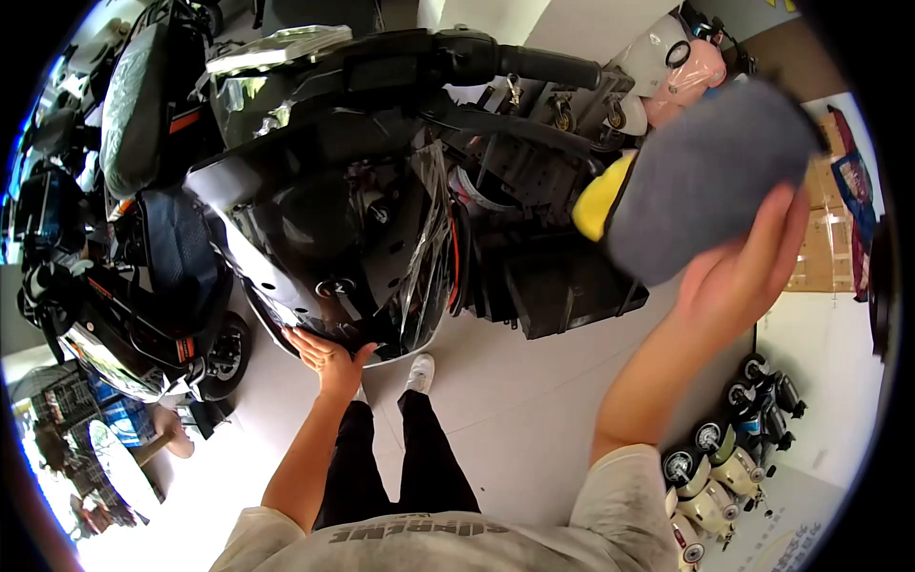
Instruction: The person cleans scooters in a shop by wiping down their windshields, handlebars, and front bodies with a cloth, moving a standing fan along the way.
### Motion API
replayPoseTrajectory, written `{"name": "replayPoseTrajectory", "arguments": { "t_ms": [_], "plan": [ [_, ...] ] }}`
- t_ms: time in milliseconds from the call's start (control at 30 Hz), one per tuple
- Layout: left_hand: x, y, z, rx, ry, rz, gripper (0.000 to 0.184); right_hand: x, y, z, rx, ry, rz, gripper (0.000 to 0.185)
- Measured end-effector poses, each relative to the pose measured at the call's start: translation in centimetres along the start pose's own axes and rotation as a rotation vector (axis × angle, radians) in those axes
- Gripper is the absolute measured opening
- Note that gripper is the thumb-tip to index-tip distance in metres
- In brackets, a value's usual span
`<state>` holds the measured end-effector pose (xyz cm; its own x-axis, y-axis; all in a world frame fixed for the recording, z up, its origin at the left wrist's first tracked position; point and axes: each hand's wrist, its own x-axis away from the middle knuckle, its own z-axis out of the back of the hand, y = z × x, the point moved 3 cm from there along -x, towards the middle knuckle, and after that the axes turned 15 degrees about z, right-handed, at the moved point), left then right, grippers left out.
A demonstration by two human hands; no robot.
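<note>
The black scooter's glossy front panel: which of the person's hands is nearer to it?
Left. The left hand touches the glossy front panel at its lower edge; the right hand is away to its right, holding up a gray cloth.

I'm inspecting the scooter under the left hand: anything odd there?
Crinkled clear film bunches along the edge of the front panel, near the orange strip, looking untidy against its smooth surface. No damage stands out.
</note>
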<state>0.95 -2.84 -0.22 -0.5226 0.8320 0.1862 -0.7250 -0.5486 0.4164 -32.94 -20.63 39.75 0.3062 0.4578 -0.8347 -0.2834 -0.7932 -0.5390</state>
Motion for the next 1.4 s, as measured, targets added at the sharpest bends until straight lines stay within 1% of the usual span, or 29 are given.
{"name": "replayPoseTrajectory", "arguments": {
  "t_ms": [33, 67, 100, 133, 167, 200, 267, 333, 367, 400, 433, 500, 600, 633, 667, 700, 733, 767, 833, 867, 967, 1033, 1100, 1133, 1233, 1267, 1300, 1367, 1400],
  "plan": [
    [0.0, 0.7, -0.6, 0.019, 0.001, -0.019, 0.146, -1.8, 0.3, -0.6, 0.091, -0.033, 0.081, 0.034],
    [0.1, 1.3, -1.1, 0.037, 0.004, -0.036, 0.148, -2.9, 0.7, -1.7, 0.093, -0.081, 0.070, 0.036],
    [0.5, -1.4, 1.7, 0.006, -0.008, -0.011, 0.148, -2.8, -0.1, -5.2, 0.095, -0.122, 0.012, 0.039],
    [0.6, -0.3, 0.6, 0.040, -0.033, -0.004, 0.149, -3.8, 0.8, -6.5, 0.052, -0.174, 0.057, 0.038],
    [0.1, -0.4, 1.2, 0.038, -0.040, 0.001, 0.149, -4.9, 1.7, -7.9, 0.006, -0.227, 0.100, 0.038],
    [-0.1, 0.1, 1.3, 0.031, -0.052, 0.010, 0.149, -5.0, 0.0, -10.9, -0.121, -0.411, 0.109, 0.029],
    [-0.1, -0.2, 1.1, 0.021, -0.055, 0.048, 0.151, -4.2, -1.1, -16.3, -0.152, -0.528, 0.145, 0.021],
    [0.0, 0.2, 0.9, 0.013, -0.095, 0.075, 0.151, -4.2, 0.6, -19.5, -0.009, -0.556, 0.221, 0.020],
    [-0.1, 0.2, 0.8, 0.022, -0.086, 0.087, 0.151, -4.5, 0.9, -21.1, -0.162, -0.665, 0.100, 0.018],
    [-0.1, -0.1, 0.8, 0.028, -0.059, 0.045, 0.150, -4.2, 1.4, -22.7, -0.043, -0.671, 0.110, 0.018],
    [-0.1, 0.0, 0.9, 0.039, -0.031, 0.002, 0.150, -4.0, 2.1, -24.3, -0.058, -0.665, 0.027, 0.019],
    [0.0, -0.1, 1.3, 0.063, -0.021, 0.008, 0.148, -4.2, 3.7, -26.5, 0.021, -0.614, 0.164, 0.021],
    [0.3, 0.4, 1.6, 0.040, -0.013, 0.000, 0.148, -3.6, 7.1, -30.1, 0.078, -0.604, 0.196, 0.022],
    [0.4, 0.4, 1.5, 0.054, -0.012, 0.012, 0.148, -2.3, 7.5, -31.4, 0.073, -0.663, 0.267, 0.018],
    [0.2, 0.5, 1.3, 0.065, 0.009, -0.005, 0.147, -1.2, 11.0, -31.9, 0.274, -1.078, 0.026, 0.043],
    [0.4, 0.3, 1.6, 0.067, 0.026, -0.016, 0.147, 1.5, 9.8, -32.7, 0.228, -1.346, -0.010, 0.049],
    [0.4, 0.5, 1.5, 0.087, 0.032, -0.010, 0.144, 4.4, 12.4, -33.1, 0.137, -1.477, 0.044, 0.051],
    [0.0, 0.6, 1.4, 0.101, 0.040, 0.005, 0.144, 5.5, 10.3, -33.1, 0.227, -1.463, 0.179, 0.049],
    [0.3, 0.4, 1.3, 0.103, 0.015, -0.004, 0.143, 5.2, 10.9, -33.1, 0.084, -1.506, -0.010, 0.052],
    [-0.1, 0.6, 1.1, 0.123, 0.051, -0.029, 0.142, 4.9, 11.9, -33.3, 0.015, -1.542, -0.166, 0.053],
    [0.0, 0.6, 1.3, 0.126, 0.012, -0.005, 0.142, 4.6, 11.1, -34.0, 0.075, -1.580, -0.226, 0.052],
    [0.3, 0.4, 1.2, 0.154, 0.027, 0.004, 0.142, 5.3, 10.6, -35.0, 0.034, -1.556, -0.188, 0.049],
    [0.3, 0.3, 1.1, 0.127, 0.025, -0.010, 0.145, 5.5, 10.3, -36.0, 0.115, -1.508, -0.153, 0.046],
    [0.1, 0.4, 1.1, 0.137, 0.032, -0.007, 0.145, 5.6, 10.0, -36.8, 0.080, -1.469, -0.091, 0.043],
    [0.1, 0.2, 0.9, 0.143, -0.037, 0.031, 0.143, 6.4, 8.1, -39.1, -0.012, -1.514, -0.086, 0.043],
    [0.0, 0.3, 0.9, 0.144, -0.019, 0.017, 0.142, 6.7, 7.0, -39.8, 0.026, -1.576, -0.026, 0.042],
    [0.1, 0.3, 0.9, 0.147, -0.006, 0.003, 0.142, 7.3, 7.3, -40.4, 0.032, -1.585, -0.028, 0.042],
    [0.2, 0.3, 0.9, 0.152, -0.005, 0.008, 0.141, 9.1, 7.4, -41.1, 0.123, -1.760, 0.684, 0.040],
    [0.3, 0.3, 0.8, 0.148, 0.010, 0.009, 0.141, 9.9, 7.5, -40.7, 0.317, -1.833, 0.965, 0.040]
  ]
}}
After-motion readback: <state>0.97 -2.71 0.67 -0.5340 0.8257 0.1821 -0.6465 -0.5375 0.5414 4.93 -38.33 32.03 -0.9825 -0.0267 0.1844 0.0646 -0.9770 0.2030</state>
